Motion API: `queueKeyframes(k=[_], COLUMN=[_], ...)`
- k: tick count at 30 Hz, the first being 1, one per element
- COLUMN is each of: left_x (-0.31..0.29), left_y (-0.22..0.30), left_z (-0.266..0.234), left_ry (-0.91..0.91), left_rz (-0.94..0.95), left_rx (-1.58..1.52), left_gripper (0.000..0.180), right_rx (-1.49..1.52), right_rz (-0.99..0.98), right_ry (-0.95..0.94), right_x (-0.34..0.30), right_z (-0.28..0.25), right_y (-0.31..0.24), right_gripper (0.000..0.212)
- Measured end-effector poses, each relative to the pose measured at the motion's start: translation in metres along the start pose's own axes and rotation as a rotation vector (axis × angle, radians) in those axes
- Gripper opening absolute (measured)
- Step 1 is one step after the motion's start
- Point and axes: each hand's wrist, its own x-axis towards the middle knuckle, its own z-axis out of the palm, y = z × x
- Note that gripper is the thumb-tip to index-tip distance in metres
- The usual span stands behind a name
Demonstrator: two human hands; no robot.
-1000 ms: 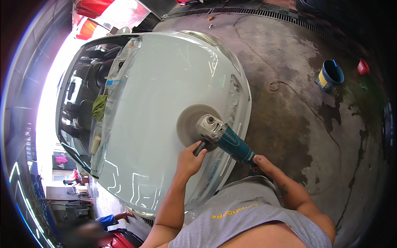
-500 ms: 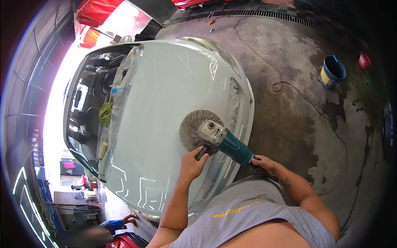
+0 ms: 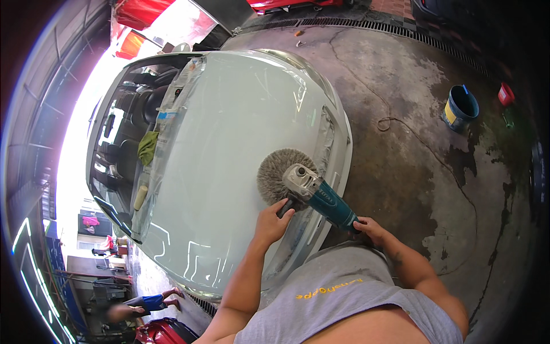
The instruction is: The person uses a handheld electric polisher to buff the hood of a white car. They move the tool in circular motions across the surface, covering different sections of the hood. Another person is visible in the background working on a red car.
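A teal and silver electric polisher [image 3: 329, 202] lies over the front part of a pale car bonnet [image 3: 217, 143]. Its round grey wool pad [image 3: 275, 172] rests against the paint. My left hand [image 3: 273, 222] is closed around the black side handle [image 3: 288, 205] beside the pad. At the machine's rear end, my right hand [image 3: 369, 229] grips the polisher's body, its fingers partly hidden underneath. Masking film [image 3: 172, 109] covers the base of the windscreen, with a green cloth [image 3: 148, 148] and a pale bottle [image 3: 140, 197] lying along it.
A dark bucket [image 3: 460, 108] with a yellow label stands on the wet concrete floor, near a red container [image 3: 505, 94]. A cord [image 3: 424, 140] snakes over the floor. Another person [image 3: 143, 305] is at the lower left, close to a red vehicle [image 3: 163, 332]. A drain grate [image 3: 395, 34] crosses the far side.
The polisher and both my hands have shifted slightly right, the pad moving toward the car's front edge. At the lower left, the other person has come further into view.
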Motion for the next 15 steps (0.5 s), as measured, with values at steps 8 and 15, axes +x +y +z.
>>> queueKeyframes(k=[8,15], left_x=[-0.003,-0.021], left_y=[-0.015,-0.026], left_z=[0.005,-0.006], left_ry=[0.064,0.091], left_rz=[0.079,-0.003], left_rx=[0.034,0.002], left_gripper=[0.053,0.053], right_rx=[-0.076,-0.106], right_rz=[-0.025,-0.053], right_ry=[0.020,-0.075], right_x=[0.021,0.013], right_z=[-0.012,0.004], right_y=[0.023,-0.002], right_gripper=[0.056,0.052])
